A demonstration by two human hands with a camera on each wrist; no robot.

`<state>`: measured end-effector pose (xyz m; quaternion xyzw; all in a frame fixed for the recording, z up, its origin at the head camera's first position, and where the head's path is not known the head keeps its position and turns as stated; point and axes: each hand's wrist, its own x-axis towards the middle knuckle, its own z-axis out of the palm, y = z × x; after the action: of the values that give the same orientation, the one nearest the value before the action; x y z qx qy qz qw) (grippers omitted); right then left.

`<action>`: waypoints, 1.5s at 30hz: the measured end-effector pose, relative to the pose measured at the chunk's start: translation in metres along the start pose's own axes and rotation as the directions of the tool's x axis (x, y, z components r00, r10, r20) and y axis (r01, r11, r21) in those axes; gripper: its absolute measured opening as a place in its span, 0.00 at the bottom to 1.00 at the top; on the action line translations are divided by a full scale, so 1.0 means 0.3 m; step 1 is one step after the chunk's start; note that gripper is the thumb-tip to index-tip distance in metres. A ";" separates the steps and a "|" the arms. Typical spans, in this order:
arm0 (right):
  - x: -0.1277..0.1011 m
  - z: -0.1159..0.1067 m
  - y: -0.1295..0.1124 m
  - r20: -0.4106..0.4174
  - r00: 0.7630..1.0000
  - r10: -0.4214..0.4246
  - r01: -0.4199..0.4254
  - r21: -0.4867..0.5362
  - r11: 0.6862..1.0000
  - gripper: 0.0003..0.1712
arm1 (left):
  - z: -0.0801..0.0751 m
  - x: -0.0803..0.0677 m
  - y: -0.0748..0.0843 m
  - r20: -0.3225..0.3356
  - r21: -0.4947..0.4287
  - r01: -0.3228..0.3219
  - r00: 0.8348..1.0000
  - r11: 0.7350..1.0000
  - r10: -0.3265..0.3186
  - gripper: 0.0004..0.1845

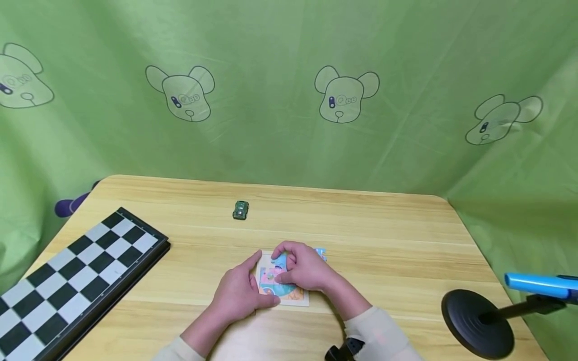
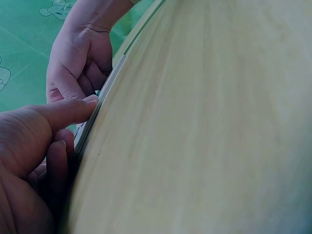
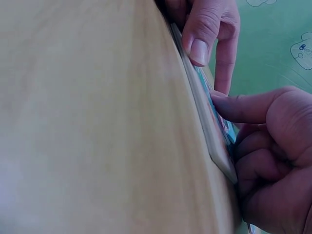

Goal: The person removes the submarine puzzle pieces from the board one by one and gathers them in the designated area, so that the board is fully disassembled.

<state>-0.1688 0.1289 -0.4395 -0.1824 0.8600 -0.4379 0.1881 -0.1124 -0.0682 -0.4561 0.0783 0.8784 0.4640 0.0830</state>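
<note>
A small jigsaw puzzle board (image 1: 298, 302) with a pale frame and pink, teal and orange picture pieces lies flat on the table. My left hand (image 1: 239, 291) grips its left side, thumb over the near edge and index finger along the left edge. Across the top of the board reaches my right hand (image 1: 307, 265), its curved index finger and thumb around a blue puzzle piece (image 1: 280, 260) at the upper part. The right wrist view shows the board's edge (image 3: 207, 126) with both thumbs on it. Light-blue puzzle piece (image 1: 321, 252) shows behind the right hand, partly hidden.
A folded black-and-white chessboard (image 1: 86, 271) lies at the left. Beyond the puzzle sits a small dark green toy car (image 1: 241, 210). At the right stands a round black base (image 1: 477, 323) with a blue tube-like object (image 1: 537, 285) above it. A green curtain (image 1: 271, 150) hangs behind the table.
</note>
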 end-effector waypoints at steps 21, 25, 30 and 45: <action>-0.041 -0.016 -0.017 -0.084 0.995 -0.045 0.048 0.035 0.998 0.24 | -0.001 0.003 0.002 0.008 0.004 0.022 1.000 1.000 -0.022 0.60; -0.049 -0.038 -0.009 -0.128 0.992 0.004 -0.008 -0.029 1.000 0.25 | -0.001 0.005 0.004 0.003 0.011 0.025 1.000 1.000 -0.025 0.60; -0.040 -0.041 0.014 -0.105 0.994 0.034 -0.045 -0.109 0.993 0.20 | -0.001 0.005 0.004 0.003 0.006 0.032 0.999 0.999 -0.032 0.60; -0.059 -0.038 -0.009 -0.089 0.996 0.005 -0.013 -0.095 0.995 0.16 | -0.001 0.001 0.000 -0.002 0.014 0.011 1.000 1.000 -0.011 0.60</action>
<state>-0.1587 0.1437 -0.4283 -0.1678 0.8882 -0.4032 0.1429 -0.1127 -0.0683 -0.4561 0.0739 0.8821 0.4576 0.0843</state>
